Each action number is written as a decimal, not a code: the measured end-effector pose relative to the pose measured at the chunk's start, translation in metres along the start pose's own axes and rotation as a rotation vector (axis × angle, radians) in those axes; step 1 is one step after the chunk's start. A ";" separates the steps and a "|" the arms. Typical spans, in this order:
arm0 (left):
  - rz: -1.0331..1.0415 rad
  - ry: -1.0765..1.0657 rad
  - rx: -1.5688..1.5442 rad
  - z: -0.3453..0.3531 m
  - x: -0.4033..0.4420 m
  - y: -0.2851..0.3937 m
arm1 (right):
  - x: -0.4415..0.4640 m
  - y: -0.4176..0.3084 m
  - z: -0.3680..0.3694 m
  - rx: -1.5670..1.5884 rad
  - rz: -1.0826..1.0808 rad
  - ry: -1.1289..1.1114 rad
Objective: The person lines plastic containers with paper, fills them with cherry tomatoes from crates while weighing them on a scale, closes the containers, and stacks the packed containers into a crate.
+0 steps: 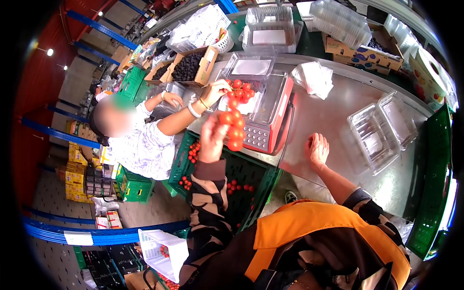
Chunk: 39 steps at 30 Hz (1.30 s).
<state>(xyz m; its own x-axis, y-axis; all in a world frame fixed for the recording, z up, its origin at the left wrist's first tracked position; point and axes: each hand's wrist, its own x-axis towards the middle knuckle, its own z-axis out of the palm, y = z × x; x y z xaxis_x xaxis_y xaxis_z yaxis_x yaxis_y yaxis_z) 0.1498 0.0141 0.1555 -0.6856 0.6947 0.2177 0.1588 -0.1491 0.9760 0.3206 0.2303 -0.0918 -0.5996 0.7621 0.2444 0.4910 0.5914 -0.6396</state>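
My left hand (212, 137) holds a bunch of red tomatoes (235, 129) above the near edge of a red scale (280, 111) and a green crate (251, 174). On the scale sits an open clear plastic box (261, 99), where a co-worker's hand (216, 92) holds another tomato bunch (240, 92). My right hand (317, 149) is by the steel table's near edge, fingers curled, and what it holds, if anything, is hidden. To its right lies an open, empty clear box (374, 137).
A co-worker (145, 140) stands at the left. Dark grapes (188, 66) fill a cardboard box behind the scale. White paper sheets (313, 79) lie on the steel table (328, 116). Stacked clear boxes (269, 36) stand at the back. A green crate (427, 193) borders the right side.
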 end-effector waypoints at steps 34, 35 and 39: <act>-0.101 0.946 0.827 -0.116 -0.179 -0.256 | -0.001 0.001 0.014 -0.186 -0.090 0.005; -0.116 0.990 0.962 -0.149 -0.184 -0.270 | -0.001 0.001 0.015 -0.206 -0.091 0.003; -0.475 1.161 1.008 -0.263 -0.160 -0.327 | -0.003 -0.001 0.018 -0.269 -0.096 0.006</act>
<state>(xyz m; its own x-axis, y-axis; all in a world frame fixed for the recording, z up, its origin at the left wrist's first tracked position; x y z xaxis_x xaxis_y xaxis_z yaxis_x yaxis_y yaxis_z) 0.0205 -0.2335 -0.1961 -0.8739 -0.4121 0.2578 -0.1570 0.7411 0.6527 0.3102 0.2228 -0.1046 -0.6478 0.7005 0.2995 0.5826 0.7088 -0.3976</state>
